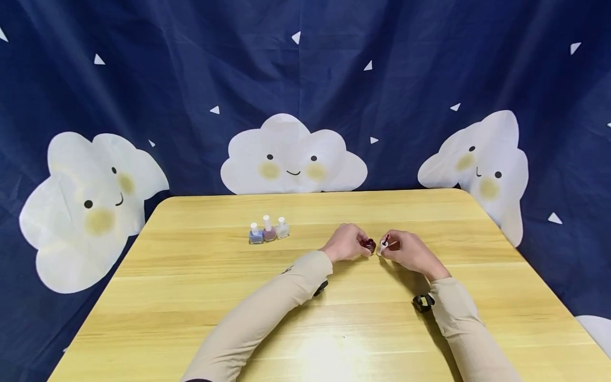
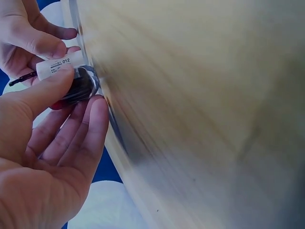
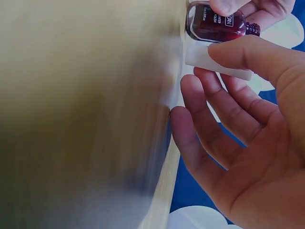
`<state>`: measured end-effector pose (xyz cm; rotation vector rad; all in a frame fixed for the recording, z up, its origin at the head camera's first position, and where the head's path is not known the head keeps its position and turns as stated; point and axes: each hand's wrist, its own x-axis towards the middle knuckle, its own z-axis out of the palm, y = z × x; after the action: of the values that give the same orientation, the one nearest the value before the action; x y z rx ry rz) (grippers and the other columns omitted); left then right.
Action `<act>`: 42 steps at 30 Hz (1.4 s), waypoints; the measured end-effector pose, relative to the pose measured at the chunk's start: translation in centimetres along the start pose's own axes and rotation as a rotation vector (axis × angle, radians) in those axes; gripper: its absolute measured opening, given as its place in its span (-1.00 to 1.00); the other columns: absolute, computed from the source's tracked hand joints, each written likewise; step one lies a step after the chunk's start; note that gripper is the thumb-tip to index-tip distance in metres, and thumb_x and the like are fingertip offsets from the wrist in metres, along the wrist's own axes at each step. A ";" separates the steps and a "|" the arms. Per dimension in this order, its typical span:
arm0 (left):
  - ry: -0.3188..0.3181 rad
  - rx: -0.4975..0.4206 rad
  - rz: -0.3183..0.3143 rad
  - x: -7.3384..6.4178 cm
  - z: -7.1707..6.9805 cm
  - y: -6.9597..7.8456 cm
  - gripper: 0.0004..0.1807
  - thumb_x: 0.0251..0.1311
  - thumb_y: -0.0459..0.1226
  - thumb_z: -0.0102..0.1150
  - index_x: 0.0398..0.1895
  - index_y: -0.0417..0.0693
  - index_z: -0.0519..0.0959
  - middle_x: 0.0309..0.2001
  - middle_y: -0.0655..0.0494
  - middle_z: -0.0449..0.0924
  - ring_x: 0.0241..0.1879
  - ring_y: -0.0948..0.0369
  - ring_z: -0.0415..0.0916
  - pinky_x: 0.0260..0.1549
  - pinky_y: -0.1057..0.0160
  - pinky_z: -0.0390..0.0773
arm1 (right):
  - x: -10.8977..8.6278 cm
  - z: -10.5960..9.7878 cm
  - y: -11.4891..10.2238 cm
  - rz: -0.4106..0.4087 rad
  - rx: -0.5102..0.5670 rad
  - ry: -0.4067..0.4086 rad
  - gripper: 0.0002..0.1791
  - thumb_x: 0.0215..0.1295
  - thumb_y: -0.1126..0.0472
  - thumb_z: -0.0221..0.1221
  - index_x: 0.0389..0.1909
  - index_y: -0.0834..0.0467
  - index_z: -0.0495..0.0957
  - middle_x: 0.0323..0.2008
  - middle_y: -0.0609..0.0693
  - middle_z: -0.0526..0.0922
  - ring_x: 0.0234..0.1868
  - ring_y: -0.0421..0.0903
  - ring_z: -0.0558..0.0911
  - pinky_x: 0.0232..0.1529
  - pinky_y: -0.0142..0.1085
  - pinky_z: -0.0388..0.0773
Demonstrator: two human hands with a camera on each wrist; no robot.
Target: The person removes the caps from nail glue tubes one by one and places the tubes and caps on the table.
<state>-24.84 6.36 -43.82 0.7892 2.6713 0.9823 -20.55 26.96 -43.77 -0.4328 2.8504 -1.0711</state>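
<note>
A dark red nail polish bottle [image 1: 370, 245], its threaded neck bare in the right wrist view, is held between the thumb and fingers of my left hand [image 1: 346, 243]. My right hand [image 1: 410, 251] pinches the white cap [image 2: 59, 66], which is turned brush-up. Dark polish coats the brush [image 2: 21, 78] sticking out of it. Both wrist views show bottle and cap side by side, close together, with their flat ends at the tabletop. The right hand's other fingers [image 3: 190, 138] spread loosely below the cap.
Three capped nail polish bottles stand in a group further left on the wooden table [image 1: 191, 297]: a blue one [image 1: 256, 236], a mauve one [image 1: 269, 232] and a clear or whitish one [image 1: 282, 229]. Behind the table hangs a dark blue curtain [image 1: 191, 58] with cloud prints.
</note>
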 end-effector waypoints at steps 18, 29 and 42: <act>-0.022 -0.014 0.002 0.1 -0.1 0.0 -0.67 0.08 -0.22 0.57 -0.10 -0.13 0.77 -0.20 0.12 0.80 -0.27 0.32 0.62 -0.17 0.43 0.52 | 1.0 0.2 0.3 0.008 -0.033 -0.033 -0.89 0.27 0.34 0.27 -0.20 0.19 0.60 -0.16 0.13 0.76 -0.05 0.11 0.72 0.04 0.04 0.61; -0.005 0.013 0.021 0.0 0.0 0.2 -0.73 0.07 -0.23 0.57 -0.17 -0.09 0.79 -0.32 0.18 0.79 -0.36 0.35 0.54 -0.26 0.44 0.45 | 0.9 0.3 -0.1 0.008 -0.023 -0.043 -0.89 0.27 0.33 0.28 -0.21 0.21 0.59 -0.17 0.17 0.76 -0.07 0.12 0.73 0.00 0.00 0.63; 0.006 0.044 0.031 0.0 0.1 0.3 -0.83 0.08 -0.25 0.54 -0.27 -0.09 0.78 -0.37 0.17 0.77 -0.39 0.32 0.53 -0.29 0.42 0.48 | 0.9 0.3 0.0 0.017 -0.018 -0.042 -0.88 0.27 0.34 0.28 -0.19 0.19 0.59 -0.17 0.13 0.76 -0.08 0.08 0.72 -0.02 -0.03 0.61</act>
<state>-24.69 6.63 -43.72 0.8404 2.7025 0.9380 -21.33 26.51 -43.98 -0.4265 2.8235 -1.0220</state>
